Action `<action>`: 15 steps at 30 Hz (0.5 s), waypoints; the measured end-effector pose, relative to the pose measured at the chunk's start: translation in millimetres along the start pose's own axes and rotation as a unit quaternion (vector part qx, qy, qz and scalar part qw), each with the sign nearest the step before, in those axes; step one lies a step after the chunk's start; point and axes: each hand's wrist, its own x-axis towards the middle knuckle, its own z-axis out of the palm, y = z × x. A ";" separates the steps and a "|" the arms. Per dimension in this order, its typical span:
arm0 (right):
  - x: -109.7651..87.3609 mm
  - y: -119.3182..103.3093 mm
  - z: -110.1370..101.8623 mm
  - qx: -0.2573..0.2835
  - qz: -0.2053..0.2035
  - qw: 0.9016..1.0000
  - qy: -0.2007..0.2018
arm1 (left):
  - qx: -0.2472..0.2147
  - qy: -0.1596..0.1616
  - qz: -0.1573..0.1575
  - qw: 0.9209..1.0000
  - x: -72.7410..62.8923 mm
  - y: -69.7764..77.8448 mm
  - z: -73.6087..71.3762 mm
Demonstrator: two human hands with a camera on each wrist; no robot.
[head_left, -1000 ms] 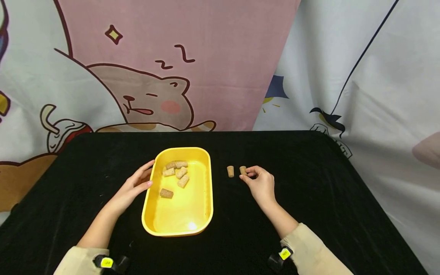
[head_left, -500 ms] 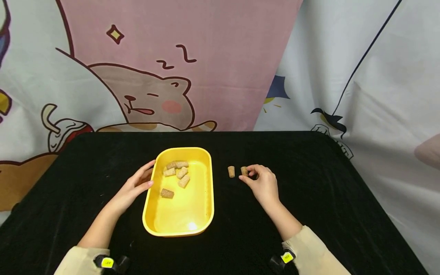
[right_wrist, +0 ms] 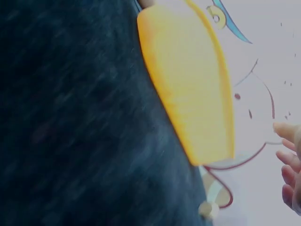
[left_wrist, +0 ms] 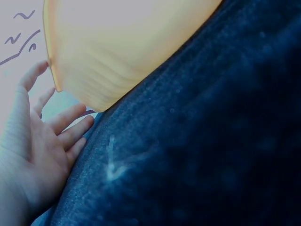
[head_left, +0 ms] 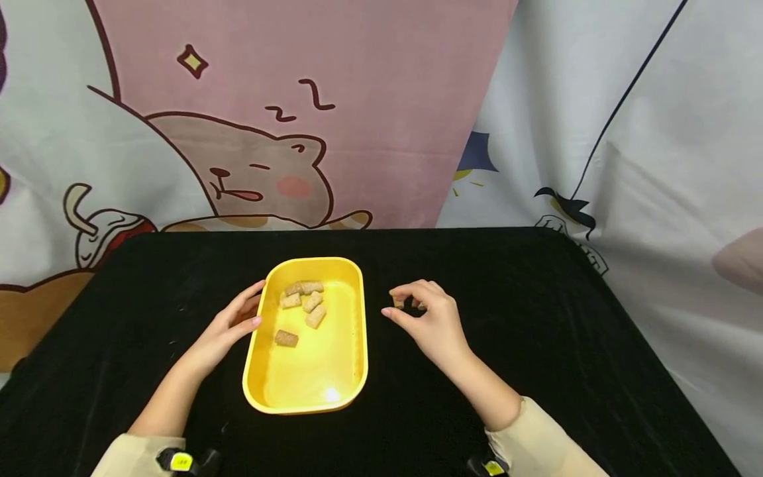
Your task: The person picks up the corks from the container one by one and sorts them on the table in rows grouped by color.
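A yellow plastic tray [head_left: 334, 351] lies on the black table, with several tan corks [head_left: 286, 338] inside. Beside its left wall is my left hand [head_left: 225, 331]; thumb and fingertips rest against the rim, fingers spread. To the right of the tray, my right hand [head_left: 434, 321] is over two corks. Its thumb and index finger stand apart around the left cork [head_left: 398, 302], partly covered by the finger. The other cork [head_left: 421, 306] is mostly hidden behind the hand. The right wrist view has one cork [right_wrist: 208, 210] apart from the fingers [right_wrist: 284, 129].
Black cloth [head_left: 536, 331] covers the table around the tray. Behind it hangs a curtain [head_left: 381, 132] printed with cartoon animals. Both beige sleeves [head_left: 542, 437] carry wrist-worn cameras.
My right hand has moved left from the right cork to the left one, its thumb and index finger wider apart. The left hand and the tray keep their places.
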 end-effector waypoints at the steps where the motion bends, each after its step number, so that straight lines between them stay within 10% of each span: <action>1: 1.8 -4.0 1.4 0.005 -0.006 1.000 -0.007 | 0.000 0.000 -0.001 1.000 0.1 0.2 0.1; 15: 25.4 -41.6 39.5 0.063 -0.028 0.981 -0.182 | 0.005 -0.002 -0.005 1.000 -0.2 0.6 -0.4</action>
